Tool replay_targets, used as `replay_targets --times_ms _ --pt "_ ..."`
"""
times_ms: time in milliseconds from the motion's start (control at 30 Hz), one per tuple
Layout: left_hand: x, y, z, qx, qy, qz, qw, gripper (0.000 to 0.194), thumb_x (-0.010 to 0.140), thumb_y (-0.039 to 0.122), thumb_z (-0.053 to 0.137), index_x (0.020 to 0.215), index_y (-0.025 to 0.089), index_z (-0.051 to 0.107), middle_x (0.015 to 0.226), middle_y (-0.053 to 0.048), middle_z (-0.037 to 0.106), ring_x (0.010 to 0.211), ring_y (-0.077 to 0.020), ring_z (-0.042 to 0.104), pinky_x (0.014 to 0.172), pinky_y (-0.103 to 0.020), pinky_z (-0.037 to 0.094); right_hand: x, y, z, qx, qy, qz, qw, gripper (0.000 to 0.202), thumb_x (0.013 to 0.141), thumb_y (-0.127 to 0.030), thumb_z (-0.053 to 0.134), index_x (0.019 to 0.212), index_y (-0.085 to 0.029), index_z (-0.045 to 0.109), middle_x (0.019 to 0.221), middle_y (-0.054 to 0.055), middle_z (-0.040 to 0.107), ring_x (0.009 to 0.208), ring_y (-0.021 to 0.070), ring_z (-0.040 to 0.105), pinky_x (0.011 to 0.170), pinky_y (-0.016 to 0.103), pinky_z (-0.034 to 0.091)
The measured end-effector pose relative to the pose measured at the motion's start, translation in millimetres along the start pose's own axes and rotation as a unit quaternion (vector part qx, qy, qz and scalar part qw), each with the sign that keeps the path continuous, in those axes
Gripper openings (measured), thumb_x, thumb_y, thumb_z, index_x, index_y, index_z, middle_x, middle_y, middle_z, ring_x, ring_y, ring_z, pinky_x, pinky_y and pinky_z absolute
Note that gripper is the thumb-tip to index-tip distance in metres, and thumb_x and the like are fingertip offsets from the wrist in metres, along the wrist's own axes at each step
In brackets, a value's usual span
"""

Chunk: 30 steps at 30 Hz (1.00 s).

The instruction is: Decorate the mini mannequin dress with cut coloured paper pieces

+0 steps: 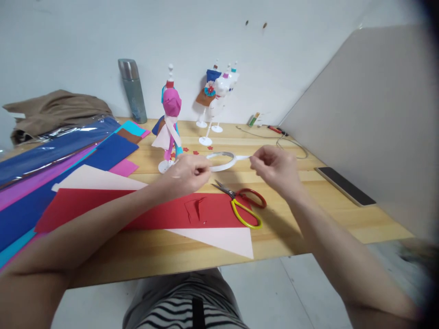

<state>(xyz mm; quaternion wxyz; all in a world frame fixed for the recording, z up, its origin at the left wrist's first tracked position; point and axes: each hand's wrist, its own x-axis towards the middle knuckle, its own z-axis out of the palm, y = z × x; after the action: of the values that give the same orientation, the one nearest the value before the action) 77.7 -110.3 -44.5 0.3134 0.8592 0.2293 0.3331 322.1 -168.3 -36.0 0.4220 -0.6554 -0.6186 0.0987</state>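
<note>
Gripping white ring-shaped tape roll (222, 168) by 8 o'clock rim in closed left hand (192, 172); pinching end of thin white strip (243, 157) in right hand (274, 165). Sits between hands, nearer left, with strip's long axis toward 3 o'clock.

White tape roll (221, 168), midair; strip (243, 157) outstretched

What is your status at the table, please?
Left hand gripping white tape roll; right hand pinching its end; scissors nearby, partly on red paper, clear of both hands.
</note>
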Motion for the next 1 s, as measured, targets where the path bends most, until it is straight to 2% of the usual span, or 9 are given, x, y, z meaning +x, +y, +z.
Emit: replay_targets --times_ms 133,200,300,400,467,533,667,800,1000 --pt "6.8 7.8 -8.8 -0.212 -0.026 -0.138 0.967 0.014 0.073 0.016 0.064 0.059 0.013 0.066 0.077 -0.006 0.072 0.067 -0.0135 0.065 0.065 -0.025 0.054 18.1 45.7 -16.0 0.041 0.02 0.139 0.989 0.023 0.078 -0.029 0.068 0.063 -0.021 0.053 0.053 0.001 0.058 0.042 0.0101 0.046 0.045 0.027 0.035" --pt "8.4 10.9 -11.3 -0.256 -0.012 -0.155 0.954 0.013 0.07 0.018 0.066 0.059 0.013 0.068 0.073 -0.007 0.072 0.069 -0.0143 0.067 0.066 -0.025 0.056 16.4 62.4 -20.8 0.091 0.008 0.178 0.98 0.023 0.081 -0.035 0.067 0.07 -0.018 0.058 0.056 0.002 0.06 0.043 0.0086 0.047 0.046 0.026 0.038" --pt "9.2 11.9 -12.3 -0.283 0.022 -0.143 0.948 0.016 0.068 0.019 0.068 0.054 0.014 0.067 0.061 -0.005 0.069 0.074 -0.0161 0.069 0.07 -0.025 0.057 0.0 72.7 -24.8 0.116 -0.027 0.19 0.975 0.027 0.082 -0.043 0.065 0.08 -0.016 0.063 0.063 0.004 0.064 0.047 0.01 0.053 0.049 0.026 0.043" --pt "9.2 9.8 -10.6 -0.294 0.039 -0.14 0.945 0.017 0.068 0.02 0.069 0.052 0.015 0.067 0.058 -0.005 0.068 0.08 -0.0185 0.07 0.071 -0.025 0.057 -25.7 67.3 -23.4 0.087 -0.141 0.155 0.974 0.026 0.076 -0.04 0.072 0.089 -0.017 0.069 0.067 0.004 0.068 0.056 0.0156 0.06 0.054 0.028 0.048" --pt "9.0 7.8 -8.6 -0.294 0.039 -0.154 0.942 0.016 0.068 0.02 0.07 0.053 0.014 0.068 0.059 -0.005 0.069 0.078 -0.0186 0.071 0.067 -0.024 0.057 -41.6 58.8 -19.4 -0.009 -0.266 0.052 0.963 0.034 0.082 -0.035 0.067 0.113 -0.021 0.069 0.084 0.006 0.074 0.071 0.0199 0.066 0.065 0.032 0.053" --pt "8.6 5.8 -6.1 -0.289 0.032 -0.172 0.941 0.013 0.067 0.021 0.071 0.056 0.013 0.069 0.062 -0.005 0.07 0.07 -0.0161 0.069 0.063 -0.023 0.056 -52.6 49.8 -14.6 -0.115 -0.308 -0.035 0.944 0.041 0.086 -0.03 0.062 0.126 -0.022 0.065 0.105 0.01 0.073 0.086 0.0234 0.069 0.077 0.036 0.054" --pt "7.9 2.6 -0.7 -0.297 0.018 -0.191 0.935 0.012 0.065 0.021 0.072 0.057 0.012 0.069 0.066 -0.006 0.072 0.06 -0.012 0.065 0.059 -0.022 0.054 -56.5 38.0 -8.3 -0.229 -0.319 -0.069 0.917 0.048 0.087 -0.028 0.058 0.134 -0.018 0.061 0.119 0.017 0.068 0.095 0.0282 0.069 0.082 0.038 0.053" --pt "7.3 1.9 3.7 -0.341 0.019 -0.197 0.919 0.013 0.063 0.022 0.073 0.056 0.013 0.067 0.063 -0.006 0.071 0.062 -0.0122 0.066 0.06 -0.021 0.053 -49.1 33.4 -6.8 -0.238 -0.339 -0.065 0.908 0.053 0.086 -0.024 0.056 0.138 -0.015 0.057 0.117 0.017 0.069 0.095 0.0274 0.069 0.082 0.035 0.052" --pt "6.3 -0.1 6.7 -0.403 0.03 -0.238 0.883 0.01 0.063 0.017 0.071 0.057 0.011 0.068 0.066 -0.008 0.072 0.062 -0.01 0.065 0.061 -0.02 0.052 -46.0 32.6 -5.4 -0.256 -0.337 -0.03 0.905 0.05 0.081 -0.018 0.054 0.131 -0.013 0.059 0.109 0.016 0.073 0.089 0.0257 0.069 0.076 0.032 0.049"
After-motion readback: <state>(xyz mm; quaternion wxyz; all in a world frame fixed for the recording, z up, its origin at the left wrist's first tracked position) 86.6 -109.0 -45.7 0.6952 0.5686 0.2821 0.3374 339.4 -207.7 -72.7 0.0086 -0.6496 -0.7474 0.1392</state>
